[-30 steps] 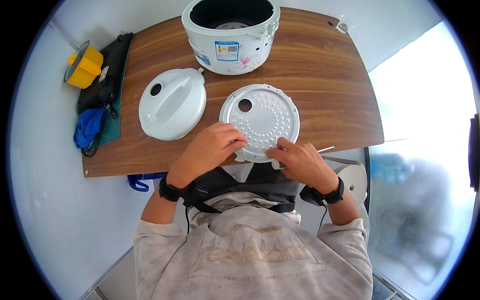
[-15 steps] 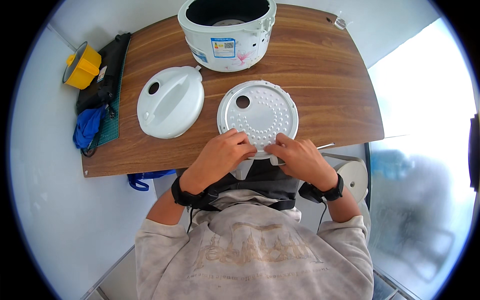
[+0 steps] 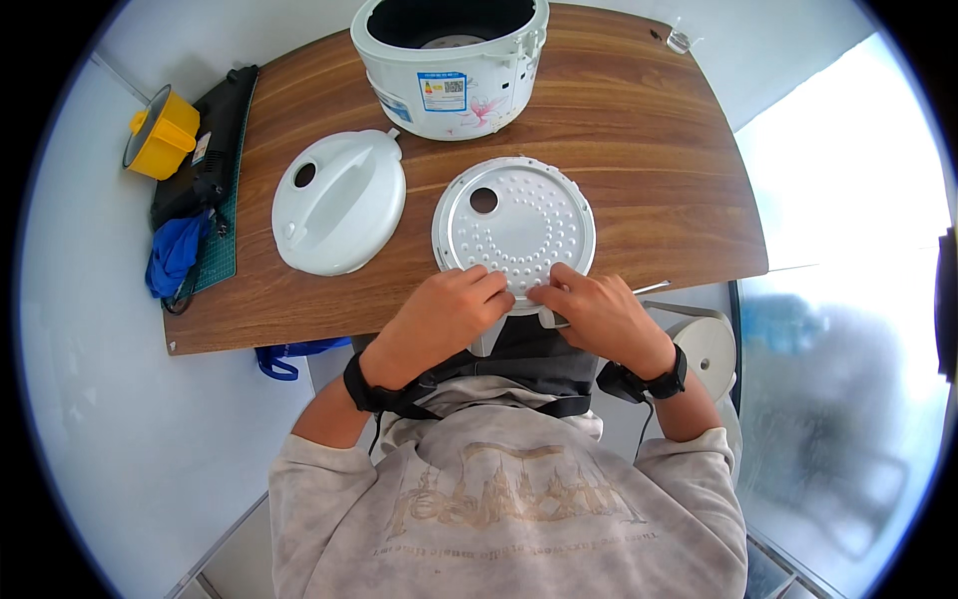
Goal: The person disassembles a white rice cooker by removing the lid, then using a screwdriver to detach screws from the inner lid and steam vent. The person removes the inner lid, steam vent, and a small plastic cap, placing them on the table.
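Note:
A round grey metal inner lid plate (image 3: pixel 517 222) with many small dimples and one hole lies flat near the wooden table's front edge. My left hand (image 3: pixel 439 314) and my right hand (image 3: pixel 589 311) both rest their fingertips on its near rim, meeting at a small grey part at the table edge. A white outer cooker lid (image 3: pixel 337 204) lies to the left of the plate. The white rice cooker body (image 3: pixel 449 62) stands open at the back of the table.
The brown wooden table (image 3: pixel 659 170) has a yellow cup (image 3: pixel 160 140), a black device (image 3: pixel 205 150) on a green mat and a blue cloth (image 3: pixel 175 255) at its left end. A small clear object (image 3: pixel 681 38) sits at the back right. A white stool (image 3: pixel 707 344) stands right of my lap.
My left hand slid down from the plate's face to its near rim, closing in beside my right hand. The plate has stayed in place.

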Demonstrator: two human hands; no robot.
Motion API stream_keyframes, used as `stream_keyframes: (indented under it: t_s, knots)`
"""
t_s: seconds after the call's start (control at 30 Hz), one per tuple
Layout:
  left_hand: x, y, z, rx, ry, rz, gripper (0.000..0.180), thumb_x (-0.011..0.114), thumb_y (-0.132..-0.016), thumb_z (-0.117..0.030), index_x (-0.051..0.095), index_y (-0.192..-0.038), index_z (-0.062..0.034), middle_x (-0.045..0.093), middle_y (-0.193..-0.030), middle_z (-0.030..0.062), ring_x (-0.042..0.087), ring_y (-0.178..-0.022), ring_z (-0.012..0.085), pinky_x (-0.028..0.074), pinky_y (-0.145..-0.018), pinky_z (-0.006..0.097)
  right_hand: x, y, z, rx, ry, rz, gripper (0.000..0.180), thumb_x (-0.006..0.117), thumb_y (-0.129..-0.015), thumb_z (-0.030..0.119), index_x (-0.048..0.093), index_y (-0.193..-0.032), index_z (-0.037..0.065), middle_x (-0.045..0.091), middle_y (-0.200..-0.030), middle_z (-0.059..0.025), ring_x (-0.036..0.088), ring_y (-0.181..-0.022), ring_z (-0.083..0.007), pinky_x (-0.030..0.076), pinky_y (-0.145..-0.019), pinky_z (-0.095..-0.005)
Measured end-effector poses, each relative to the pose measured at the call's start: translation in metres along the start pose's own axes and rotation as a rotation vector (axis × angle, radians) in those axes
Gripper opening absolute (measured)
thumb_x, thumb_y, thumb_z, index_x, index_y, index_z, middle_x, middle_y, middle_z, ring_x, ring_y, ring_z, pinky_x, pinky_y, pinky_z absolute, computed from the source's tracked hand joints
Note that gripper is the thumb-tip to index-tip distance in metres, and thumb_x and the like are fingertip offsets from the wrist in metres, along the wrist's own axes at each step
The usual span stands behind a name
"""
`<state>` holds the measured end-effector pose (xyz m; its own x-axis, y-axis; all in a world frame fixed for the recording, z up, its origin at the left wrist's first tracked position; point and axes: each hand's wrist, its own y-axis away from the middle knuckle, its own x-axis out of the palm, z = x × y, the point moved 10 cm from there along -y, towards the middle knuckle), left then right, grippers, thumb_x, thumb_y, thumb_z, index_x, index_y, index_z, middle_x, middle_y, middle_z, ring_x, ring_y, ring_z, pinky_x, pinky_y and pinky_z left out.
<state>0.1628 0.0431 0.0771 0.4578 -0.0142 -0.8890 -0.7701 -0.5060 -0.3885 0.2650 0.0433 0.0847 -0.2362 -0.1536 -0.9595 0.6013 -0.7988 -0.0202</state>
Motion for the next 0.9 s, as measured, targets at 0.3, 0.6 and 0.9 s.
stream_keyframes:
  t_s: [0.3, 0.6, 0.9]
  knots:
    - [0.007, 0.001, -0.008, 0.030, -0.155, 0.112, 0.013, 0.068, -0.081, -0.009, 0.069, -0.095, -0.0063, 0.059, -0.093, 0.0023, 0.065, -0.084, 0.0155, 0.058, -0.065, 0.028, -0.001, 0.002, 0.001, -0.009, -0.001, -0.027, 0.029, 0.069, -0.072, 0.000, 0.067, -0.101, 0.006, 0.058, -0.089, -0.0107, 0.064, -0.065, -0.0335, 0.051, -0.057, -0.0431]
    - [0.002, 0.000, -0.004, 0.020, -0.036, 0.008, 0.013, 0.073, -0.081, -0.010, 0.072, -0.094, -0.0085, 0.062, -0.091, 0.0010, 0.065, -0.084, 0.0158, 0.057, -0.064, 0.029, -0.002, 0.002, 0.001, -0.016, 0.005, -0.038, 0.030, 0.069, -0.072, -0.001, 0.067, -0.101, 0.007, 0.058, -0.089, -0.0105, 0.064, -0.065, -0.0334, 0.052, -0.057, -0.0429]
    - [0.000, 0.006, 0.017, -0.113, 0.284, -0.076, 0.017, 0.077, -0.081, -0.009, 0.074, -0.098, -0.0087, 0.067, -0.092, 0.0013, 0.066, -0.085, 0.0202, 0.057, -0.070, 0.033, 0.000, 0.004, -0.001, -0.009, 0.006, -0.033, 0.032, 0.071, -0.072, 0.000, 0.067, -0.102, 0.007, 0.058, -0.091, -0.0106, 0.065, -0.066, -0.0332, 0.052, -0.058, -0.0429]
